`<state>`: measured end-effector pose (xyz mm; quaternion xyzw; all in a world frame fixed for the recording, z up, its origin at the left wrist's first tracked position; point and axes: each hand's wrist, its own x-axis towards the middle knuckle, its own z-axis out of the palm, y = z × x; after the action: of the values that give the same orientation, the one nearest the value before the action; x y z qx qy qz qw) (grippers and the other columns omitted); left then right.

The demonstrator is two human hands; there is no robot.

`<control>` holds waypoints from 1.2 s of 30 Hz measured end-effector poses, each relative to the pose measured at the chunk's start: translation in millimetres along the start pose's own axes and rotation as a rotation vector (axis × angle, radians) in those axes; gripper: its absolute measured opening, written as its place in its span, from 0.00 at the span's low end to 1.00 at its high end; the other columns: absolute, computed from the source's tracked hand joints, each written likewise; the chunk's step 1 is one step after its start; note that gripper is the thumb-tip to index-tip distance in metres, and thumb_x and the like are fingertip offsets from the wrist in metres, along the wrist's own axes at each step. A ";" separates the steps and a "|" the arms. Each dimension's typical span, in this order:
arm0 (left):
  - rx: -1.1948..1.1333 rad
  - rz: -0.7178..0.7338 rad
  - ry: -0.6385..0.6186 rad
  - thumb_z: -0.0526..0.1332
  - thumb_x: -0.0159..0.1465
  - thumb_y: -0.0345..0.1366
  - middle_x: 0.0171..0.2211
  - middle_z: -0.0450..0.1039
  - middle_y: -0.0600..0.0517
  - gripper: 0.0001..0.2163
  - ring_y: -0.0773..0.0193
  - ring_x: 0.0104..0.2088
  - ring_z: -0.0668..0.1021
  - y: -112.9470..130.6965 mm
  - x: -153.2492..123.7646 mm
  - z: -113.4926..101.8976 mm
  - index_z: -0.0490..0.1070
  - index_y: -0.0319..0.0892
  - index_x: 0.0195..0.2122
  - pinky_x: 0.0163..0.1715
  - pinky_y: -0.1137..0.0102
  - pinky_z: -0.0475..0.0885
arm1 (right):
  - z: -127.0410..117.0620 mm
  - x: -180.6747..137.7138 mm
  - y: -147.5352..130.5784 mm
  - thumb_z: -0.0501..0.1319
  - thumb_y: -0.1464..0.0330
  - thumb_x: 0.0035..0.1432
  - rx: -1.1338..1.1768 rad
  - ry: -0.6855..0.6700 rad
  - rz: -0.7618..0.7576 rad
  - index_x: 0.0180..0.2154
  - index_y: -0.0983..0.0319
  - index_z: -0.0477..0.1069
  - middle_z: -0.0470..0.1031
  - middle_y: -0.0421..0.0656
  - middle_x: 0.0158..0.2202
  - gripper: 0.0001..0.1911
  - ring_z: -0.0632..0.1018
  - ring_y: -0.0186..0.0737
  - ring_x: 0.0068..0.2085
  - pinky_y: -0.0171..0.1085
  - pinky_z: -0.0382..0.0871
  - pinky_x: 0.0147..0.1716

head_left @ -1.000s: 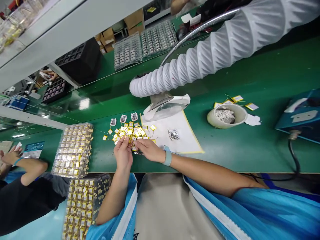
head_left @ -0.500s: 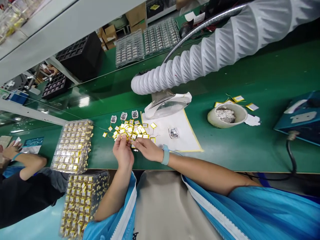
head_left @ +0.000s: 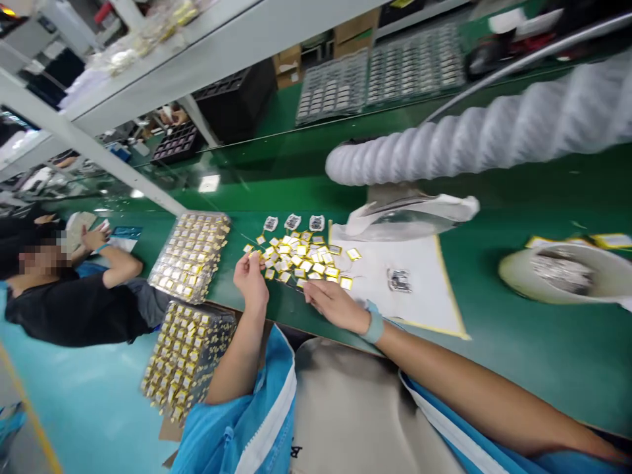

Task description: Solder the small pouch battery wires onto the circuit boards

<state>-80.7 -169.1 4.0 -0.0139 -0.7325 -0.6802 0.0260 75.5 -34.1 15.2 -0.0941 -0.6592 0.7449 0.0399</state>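
loose yellow-taped pouch cells [head_left: 301, 258] | spread flat on the green surface [head_left: 494, 355] just ahead of both hands, likely for easy picking; left hand [head_left: 251, 283] and right hand [head_left: 336, 306] at pile's edge, grip cannot tell | clear tray of cells [head_left: 190, 257] beyond left hand, within reach

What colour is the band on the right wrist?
The wristband is a plain pale blue-grey, best seen in the head view.

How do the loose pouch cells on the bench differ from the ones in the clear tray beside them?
The loose pouch cells lie jumbled at mixed angles, while the cells in the clear tray sit in neat rows. The loose ones rest directly on the green bench; the others sit inside plastic. Both show silver faces with yellow edges.
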 end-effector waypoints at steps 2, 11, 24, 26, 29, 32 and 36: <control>0.169 0.059 0.001 0.76 0.61 0.54 0.39 0.82 0.47 0.20 0.63 0.37 0.81 3.9 20.2 -25.5 0.83 0.43 0.44 0.42 0.66 0.76 | 1.6 -3.1 0.7 0.58 0.31 0.67 0.081 -0.037 0.048 0.31 0.57 0.73 0.60 0.33 0.19 0.36 0.64 0.36 0.23 0.38 0.60 0.25; 0.838 0.006 0.094 0.68 0.64 0.40 0.41 0.83 0.40 0.09 0.46 0.49 0.82 68.8 109.6 -203.9 0.82 0.40 0.39 0.53 0.57 0.75 | 1.0 3.6 -2.0 0.69 0.36 0.61 0.384 -0.030 0.161 0.31 0.58 0.73 0.54 0.31 0.21 0.32 0.59 0.31 0.22 0.36 0.55 0.21; 0.920 -0.011 0.035 0.73 0.55 0.45 0.27 0.79 0.51 0.14 0.57 0.31 0.80 74.8 133.2 -246.4 0.79 0.42 0.35 0.38 0.65 0.76 | -4.0 4.5 2.4 0.73 0.43 0.61 0.428 -0.024 0.175 0.49 0.61 0.78 0.59 0.32 0.24 0.30 0.60 0.32 0.25 0.37 0.56 0.24; 0.842 0.064 0.117 0.71 0.58 0.46 0.33 0.82 0.48 0.16 0.57 0.35 0.83 75.4 126.2 -240.1 0.80 0.41 0.41 0.42 0.65 0.78 | -4.0 5.0 2.3 0.70 0.40 0.63 0.360 -0.039 0.148 0.47 0.62 0.78 0.58 0.32 0.24 0.31 0.61 0.32 0.25 0.37 0.56 0.24; 0.675 0.180 0.216 0.65 0.65 0.52 0.40 0.83 0.45 0.23 0.58 0.41 0.85 74.1 110.9 -218.5 0.79 0.39 0.51 0.47 0.64 0.81 | -2.8 7.1 2.7 0.64 0.35 0.64 0.263 -0.056 0.107 0.42 0.61 0.77 0.57 0.31 0.23 0.34 0.60 0.33 0.23 0.37 0.56 0.23; 0.507 0.207 0.126 0.66 0.64 0.58 0.39 0.82 0.48 0.28 0.61 0.36 0.85 69.4 83.8 -176.6 0.80 0.39 0.54 0.43 0.64 0.82 | -2.2 8.9 1.7 0.61 0.33 0.65 0.204 -0.045 0.084 0.36 0.59 0.75 0.57 0.32 0.21 0.35 0.60 0.33 0.22 0.37 0.55 0.23; 0.273 0.173 -0.220 0.76 0.60 0.55 0.33 0.80 0.52 0.23 0.65 0.30 0.83 66.4 28.6 -99.1 0.84 0.42 0.47 0.36 0.68 0.82 | -6.4 10.4 -2.7 0.60 0.34 0.67 0.084 0.002 0.027 0.32 0.60 0.76 0.63 0.36 0.21 0.35 0.65 0.36 0.26 0.38 0.58 0.27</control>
<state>-103.6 -263.5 79.0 -0.1472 -0.8124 -0.5642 0.0058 66.4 -25.6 16.3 -0.1019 -0.6261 0.7723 0.0345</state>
